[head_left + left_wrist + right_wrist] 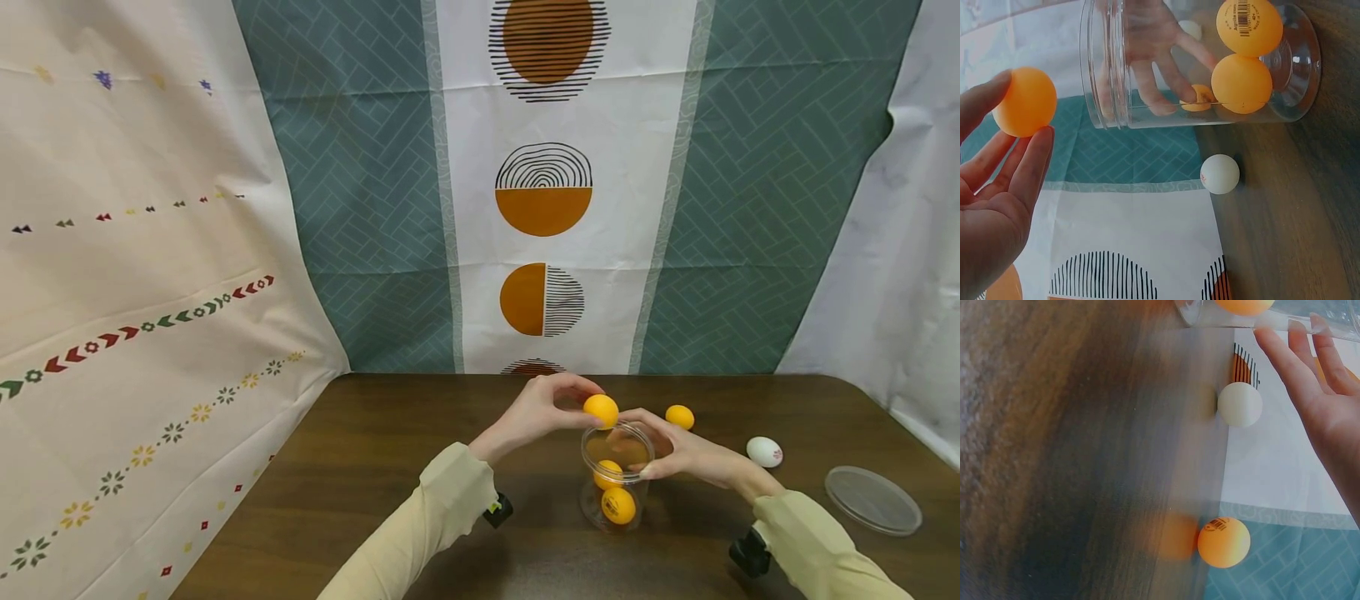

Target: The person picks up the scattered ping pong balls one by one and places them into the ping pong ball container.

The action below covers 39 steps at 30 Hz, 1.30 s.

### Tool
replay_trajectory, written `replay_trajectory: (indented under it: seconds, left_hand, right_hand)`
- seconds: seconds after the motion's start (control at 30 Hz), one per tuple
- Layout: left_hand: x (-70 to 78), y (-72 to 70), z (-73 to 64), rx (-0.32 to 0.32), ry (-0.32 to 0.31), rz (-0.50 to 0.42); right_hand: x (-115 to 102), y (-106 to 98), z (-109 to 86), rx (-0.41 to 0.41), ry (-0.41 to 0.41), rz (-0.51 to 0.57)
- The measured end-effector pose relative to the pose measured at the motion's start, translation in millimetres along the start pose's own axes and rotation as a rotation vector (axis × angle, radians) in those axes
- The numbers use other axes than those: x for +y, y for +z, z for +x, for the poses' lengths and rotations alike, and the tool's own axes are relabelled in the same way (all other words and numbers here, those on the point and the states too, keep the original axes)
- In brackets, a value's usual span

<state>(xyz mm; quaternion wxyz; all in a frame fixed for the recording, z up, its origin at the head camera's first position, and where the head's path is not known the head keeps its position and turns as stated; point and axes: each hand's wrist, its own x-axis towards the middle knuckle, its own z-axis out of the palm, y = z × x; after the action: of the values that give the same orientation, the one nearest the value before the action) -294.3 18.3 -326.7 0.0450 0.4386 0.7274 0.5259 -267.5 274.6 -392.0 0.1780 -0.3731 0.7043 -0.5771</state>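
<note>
My left hand pinches an orange ping-pong ball between thumb and fingertips, just over the mouth of a clear plastic jar. The jar stands upright on the table. Two orange ping-pong balls lie inside it, the lower ball with dark print and another ball resting above. From the right side, my right hand grips the jar near its rim, thumb in front and fingers behind. In the left wrist view, the held ball is apart from the jar's rim.
On the brown table, an orange ball and a white ball lie beyond and right of the right hand. Another white ball sits behind the jar. A clear round lid lies at far right. Patterned cloth hangs behind.
</note>
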Motion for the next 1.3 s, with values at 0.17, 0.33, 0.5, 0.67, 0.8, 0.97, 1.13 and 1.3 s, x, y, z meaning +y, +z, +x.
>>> replay_trajectory:
  seconds: [0.17, 0.33, 0.5, 0.67, 0.8, 0.97, 1.13, 1.3]
  left_hand:
    - [4.0, 1.5, -1.7, -0.003, -0.006, -0.006]
    - [27.2, 2.2, -7.9, -0.014, -0.009, 0.002]
    - [36.1, 2.8, -10.1, -0.028, -0.009, 0.009]
    - [35.6, 4.3, -9.6, -0.034, -0.008, 0.011]
    - [30.2, 5.6, -8.9, -0.036, 0.0, 0.015]
    - [10.3, 8.3, -4.6, -0.034, -0.001, 0.024]
    - [-2.1, 9.8, -1.7, -0.039, -0.002, 0.026]
    - [4.7, 9.6, -3.5, -0.048, -0.002, 0.017]
  right_hand:
    - [0, 0, 0.4, -0.003, -0.004, -0.002]
    - [-1, 1, -0.7, 0.0, 0.014, 0.008]
    - [-1, 2, -1.6, 0.0, 0.029, 0.032]
    - [-2, 1, -1.7, 0.008, 0.03, 0.023]
    - [-3, 1, -1.8, 0.009, 0.033, 0.024]
    - [-3, 1, -1.9, 0.012, 0.042, 0.018]
    - [-2, 0, -1.6, 0.02, 0.05, 0.012]
    - [-1, 0, -0.9, 0.002, 0.023, 0.021]
